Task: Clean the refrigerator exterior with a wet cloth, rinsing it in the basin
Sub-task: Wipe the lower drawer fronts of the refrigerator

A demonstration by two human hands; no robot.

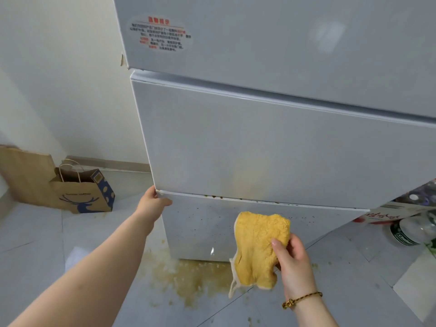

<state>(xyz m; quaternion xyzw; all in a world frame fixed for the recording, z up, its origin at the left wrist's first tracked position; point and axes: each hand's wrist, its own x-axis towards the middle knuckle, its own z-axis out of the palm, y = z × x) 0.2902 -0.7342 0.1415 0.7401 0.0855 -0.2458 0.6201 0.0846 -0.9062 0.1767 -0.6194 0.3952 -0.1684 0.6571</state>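
Observation:
A white three-door refrigerator [271,142] fills the upper right of the head view. Brown specks dot its bottom door [203,227] and the seam above it. My right hand [295,265] grips a yellow cloth [258,249] just in front of the bottom door. My left hand [153,204] holds the top left corner of the bottom door, thumb on its front face. No basin is in view.
A yellowish-brown spill [193,277] spreads on the grey tiled floor at the fridge's foot. A brown paper bag [82,190] with a blue deer print stands by the wall at left. Plastic bottles [412,230] and a packet lie at the right.

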